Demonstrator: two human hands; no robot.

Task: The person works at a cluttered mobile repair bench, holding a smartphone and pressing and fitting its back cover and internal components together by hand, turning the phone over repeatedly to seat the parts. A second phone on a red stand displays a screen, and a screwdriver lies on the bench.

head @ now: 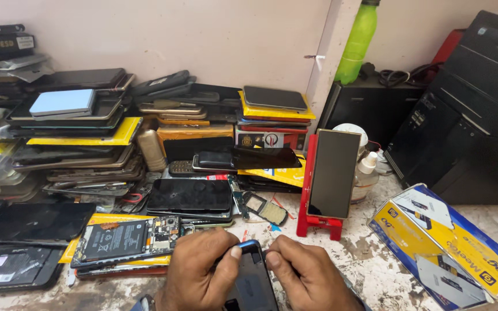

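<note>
left hand (200,270): grip clamped on dark blue-edged slab phone (252,279), thumb at its top corner to steady it
right hand (306,273): fingers pinched on the opposite top edge
phone: low centre, over paint-worn bench (370,259)
nearby: opened phone showing battery (128,239), propped phone on red stand (332,173)

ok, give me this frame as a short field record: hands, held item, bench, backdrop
left hand: grips the blue phone at its top left edge, thumb on the rim
right hand: thumb pressed at the phone's top right corner
phone: dark back up, between both hands
nearest: opened phone with its battery showing, left of the hands
stand: red stand holds an upright phone
bench: worn white top
right: yellow-blue box
backdrop: phone stacks, green bottle, black PC case
</note>
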